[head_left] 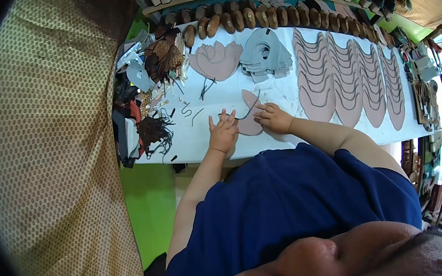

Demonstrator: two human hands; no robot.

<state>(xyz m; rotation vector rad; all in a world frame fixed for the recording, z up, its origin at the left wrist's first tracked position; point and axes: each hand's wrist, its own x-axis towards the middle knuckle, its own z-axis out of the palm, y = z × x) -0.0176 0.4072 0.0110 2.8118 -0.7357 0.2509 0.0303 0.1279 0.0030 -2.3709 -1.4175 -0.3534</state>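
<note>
A pink sole-shaped piece (250, 127) lies on the white table in front of me. A thin dark strip curves across it, and its narrower tip points away from me. My left hand (224, 134) rests at its left edge, fingers spread, near the strip's left end. On the right edge, my right hand (276, 119) lies palm down with its fingers apart, touching the piece close to the strip's other end. Further back are a fanned stack of plain pink pieces (216, 61) and a pile of grey cut pieces (266, 58).
Overlapping pink pieces with dark curved strips (318, 101) form several columns on the right. Short dark strips (186, 110) lie left of my hands. Scraps and tools (154, 129) crowd the table's left end. Brown shoe lasts (261, 17) line the back. A patterned curtain (58, 158) hangs left.
</note>
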